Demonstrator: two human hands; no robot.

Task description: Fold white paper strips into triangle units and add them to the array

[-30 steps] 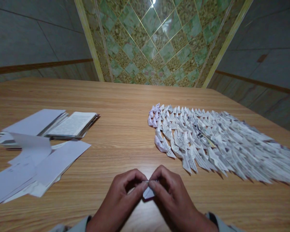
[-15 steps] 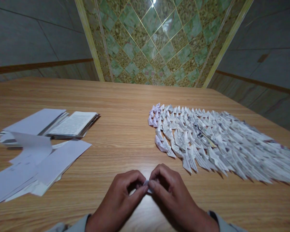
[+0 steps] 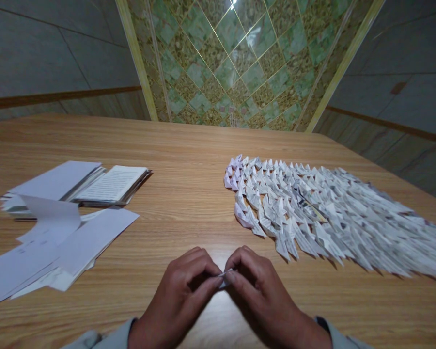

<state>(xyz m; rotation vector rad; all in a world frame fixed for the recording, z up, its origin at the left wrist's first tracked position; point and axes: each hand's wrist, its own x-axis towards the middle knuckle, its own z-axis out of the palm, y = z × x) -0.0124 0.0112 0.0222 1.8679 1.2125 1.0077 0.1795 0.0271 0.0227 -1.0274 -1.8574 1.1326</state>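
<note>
My left hand and my right hand meet at the near edge of the wooden table. Both pinch a small folded piece of white paper between their fingertips; only a sliver of it shows. To the right of my hands lies a large spread of several small folded paper boats, set in overlapping rows.
At the left lie loose white sheets, one curled up at its edge. Behind them rests an open book on a stack of paper. A green patterned tiled floor and grey walls lie beyond the table.
The folded paper has been drawn further in between my fingertips, so less of it shows. My hands have stayed at the same spot. The view has shifted slightly.
</note>
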